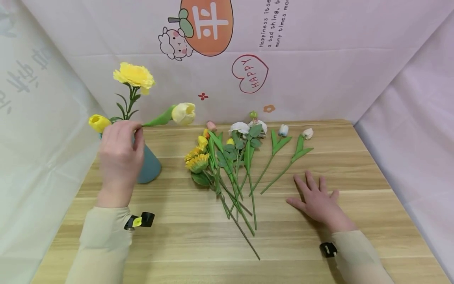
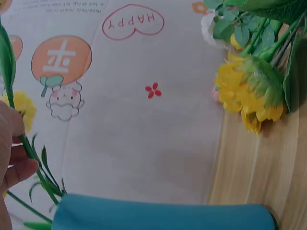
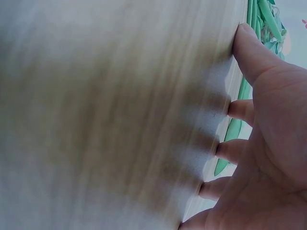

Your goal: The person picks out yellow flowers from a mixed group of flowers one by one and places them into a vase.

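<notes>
My left hand (image 1: 120, 154) pinches the green stem (image 2: 29, 149) of a pale yellow tulip (image 1: 183, 113) above the blue vase (image 1: 149, 167). The tulip's head tilts to the right. In the left wrist view the stem runs down to the vase's mouth; whether its end is inside cannot be seen. A yellow carnation (image 1: 134, 77) and a bright yellow tulip (image 1: 99, 123) stand up from the vase, which is partly hidden by that hand. On the table, my right hand (image 1: 319, 201) rests with fingers spread and holds nothing.
Loose flowers lie mid-table: sunflowers (image 1: 197, 161), white roses (image 1: 240, 127), a pink tulip (image 1: 211, 126) and others with crossing stems. Nearer the right hand lie a pale blue tulip (image 1: 283, 130) and a whitish tulip (image 1: 307, 134). A printed white cloth (image 1: 319, 79) hangs behind the wooden table (image 1: 191, 244).
</notes>
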`<act>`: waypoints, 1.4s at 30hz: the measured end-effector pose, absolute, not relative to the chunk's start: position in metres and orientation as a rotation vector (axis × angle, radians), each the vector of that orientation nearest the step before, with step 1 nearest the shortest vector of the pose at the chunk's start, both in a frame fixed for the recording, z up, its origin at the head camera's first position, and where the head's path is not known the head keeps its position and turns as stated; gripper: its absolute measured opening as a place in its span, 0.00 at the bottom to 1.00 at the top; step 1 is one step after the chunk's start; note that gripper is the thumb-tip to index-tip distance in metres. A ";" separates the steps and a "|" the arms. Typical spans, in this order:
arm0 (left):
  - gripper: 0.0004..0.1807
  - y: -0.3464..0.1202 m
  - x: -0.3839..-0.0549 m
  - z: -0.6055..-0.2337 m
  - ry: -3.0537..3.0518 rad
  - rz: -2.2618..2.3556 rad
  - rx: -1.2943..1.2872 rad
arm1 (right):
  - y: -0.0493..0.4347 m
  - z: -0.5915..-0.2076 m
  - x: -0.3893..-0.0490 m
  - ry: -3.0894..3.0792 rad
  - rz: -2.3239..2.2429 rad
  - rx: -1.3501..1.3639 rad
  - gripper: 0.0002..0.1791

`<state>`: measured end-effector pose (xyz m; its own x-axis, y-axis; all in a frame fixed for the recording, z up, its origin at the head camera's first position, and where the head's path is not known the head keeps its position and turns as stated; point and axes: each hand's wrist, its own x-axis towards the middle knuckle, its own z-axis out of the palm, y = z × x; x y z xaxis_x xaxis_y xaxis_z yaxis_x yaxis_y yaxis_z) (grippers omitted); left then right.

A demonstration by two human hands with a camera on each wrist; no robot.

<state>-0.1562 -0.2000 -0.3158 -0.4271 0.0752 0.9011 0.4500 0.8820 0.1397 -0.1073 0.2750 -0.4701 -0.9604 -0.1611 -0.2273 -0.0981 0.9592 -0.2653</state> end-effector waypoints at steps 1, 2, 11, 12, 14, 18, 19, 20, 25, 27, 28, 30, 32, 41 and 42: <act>0.03 -0.204 -0.157 -0.316 -2.007 -0.445 -0.355 | 0.275 -0.470 -0.107 2.863 -0.368 -0.192 0.51; 0.04 -0.207 -0.157 -0.317 -2.026 -0.450 -0.327 | 0.275 -0.470 -0.107 2.863 -0.369 -0.193 0.51; 0.08 -0.227 -0.158 -0.321 -2.182 -0.482 -0.029 | 0.275 -0.471 -0.108 2.865 -0.359 -0.190 0.52; 0.09 -0.229 -0.158 -0.322 -2.195 -0.486 -0.003 | 0.275 -0.471 -0.107 2.864 -0.358 -0.190 0.52; 0.09 -0.232 -0.159 -0.325 -2.201 -0.485 0.025 | 0.275 -0.471 -0.107 2.863 -0.355 -0.188 0.51; 0.10 -0.237 -0.159 -0.332 -2.171 -0.457 -0.003 | 0.275 -0.471 -0.108 2.862 -0.350 -0.189 0.52; 0.10 -0.237 -0.158 -0.334 -2.161 -0.456 -0.015 | 0.275 -0.471 -0.108 2.861 -0.350 -0.188 0.52; 0.11 -0.238 -0.157 -0.336 -2.148 -0.462 -0.019 | 0.275 -0.471 -0.108 2.861 -0.347 -0.189 0.52; 0.11 -0.236 -0.151 -0.347 -2.075 -0.481 -0.054 | 0.275 -0.472 -0.108 2.860 -0.342 -0.189 0.52; 0.09 -0.232 -0.150 -0.351 -2.043 -0.471 -0.101 | 0.276 -0.473 -0.108 2.860 -0.341 -0.189 0.52; 0.08 -0.229 -0.149 -0.353 -2.030 -0.464 -0.131 | 0.276 -0.473 -0.108 2.860 -0.342 -0.188 0.52; 0.08 -0.223 -0.148 -0.358 -2.028 -0.444 -0.196 | 0.276 -0.473 -0.108 2.860 -0.344 -0.185 0.52; 0.08 -0.216 -0.147 -0.363 -2.055 -0.424 -0.260 | 0.276 -0.473 -0.107 2.861 -0.346 -0.182 0.52; 0.09 -0.182 -0.143 -0.391 -2.259 -0.415 -0.502 | 0.274 -0.470 -0.105 2.880 -0.349 -0.194 0.50; 0.10 -0.179 -0.143 -0.394 -2.275 -0.421 -0.527 | 0.274 -0.469 -0.105 2.878 -0.348 -0.194 0.50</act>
